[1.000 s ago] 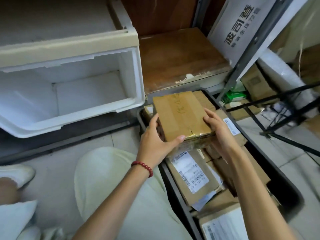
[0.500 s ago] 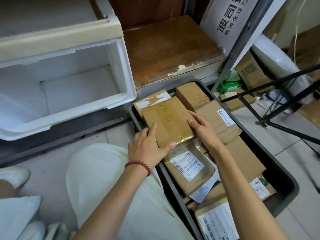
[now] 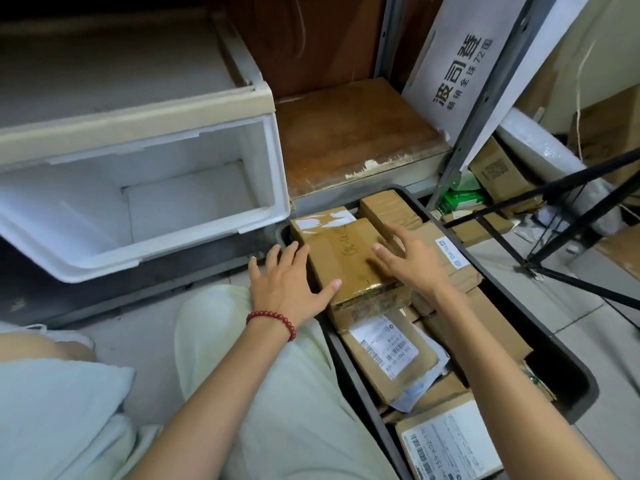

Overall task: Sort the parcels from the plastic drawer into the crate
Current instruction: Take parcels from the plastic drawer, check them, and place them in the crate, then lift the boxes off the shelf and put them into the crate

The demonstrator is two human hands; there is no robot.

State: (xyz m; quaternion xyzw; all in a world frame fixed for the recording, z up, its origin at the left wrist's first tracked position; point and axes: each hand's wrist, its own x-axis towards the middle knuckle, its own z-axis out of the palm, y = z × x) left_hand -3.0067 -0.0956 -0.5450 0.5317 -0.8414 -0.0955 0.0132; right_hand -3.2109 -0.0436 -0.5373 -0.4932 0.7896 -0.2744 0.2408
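At the far end of the crate (image 3: 568, 382), the top parcel (image 3: 346, 268) lies flat on other parcels (image 3: 388, 351). Left hand (image 3: 287, 289): fingers straight and spread, at the parcel's 8 o'clock, thumb touching its edge. Right hand (image 3: 415, 265): fingers spread, at 3 o'clock, contact indeterminable. Plastic drawer (image 3: 270, 168): open, at 10 o'clock.

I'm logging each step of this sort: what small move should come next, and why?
Probably draw both hands clear of the crate. The taped parcel rests on other parcels inside it, the left hand and right hand are open, gripping nothing, and the plastic drawer shows no parcel inside.
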